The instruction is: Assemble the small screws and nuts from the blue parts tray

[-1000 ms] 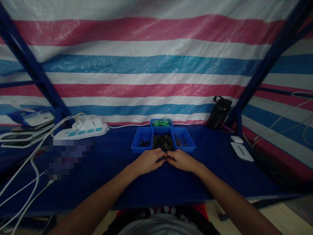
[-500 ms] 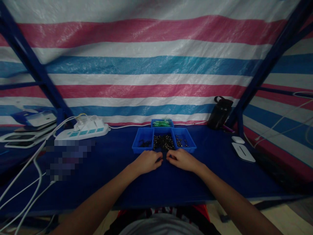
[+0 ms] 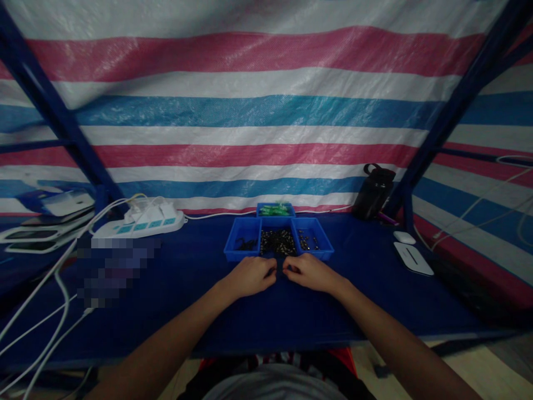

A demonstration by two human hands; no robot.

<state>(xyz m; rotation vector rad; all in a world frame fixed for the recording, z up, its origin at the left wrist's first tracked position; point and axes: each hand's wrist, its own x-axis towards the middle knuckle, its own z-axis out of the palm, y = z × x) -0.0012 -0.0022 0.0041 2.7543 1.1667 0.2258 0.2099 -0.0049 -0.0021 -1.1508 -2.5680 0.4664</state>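
My left hand (image 3: 255, 275) rests at the front of the blue bins, its fingers curled closed. Facing it across a small gap, my right hand (image 3: 307, 271) is closed too, thumb and fingertips together. Whatever either hand may hold is hidden or too small to name. Just beyond them stands the middle blue bin, full of small dark and shiny metal-looking parts (image 3: 278, 242). The left blue bin (image 3: 242, 225) has some dark pieces in it. In the right blue bin (image 3: 310, 225) lie a few scattered small shiny parts. A smaller bin behind contains green packets (image 3: 275, 209).
The blue table (image 3: 175, 311) carries a white power strip (image 3: 154, 225) with plugs and cables at left, beside stacked devices (image 3: 50, 222). At right are a black bottle (image 3: 373, 193) and a white flat device (image 3: 413, 259) with a small white case (image 3: 404, 238). Striped sheeting hangs behind.
Almost nothing differs. The whole view has shifted very slightly to the left, while both hands keep the same closed pose in front of the bins.
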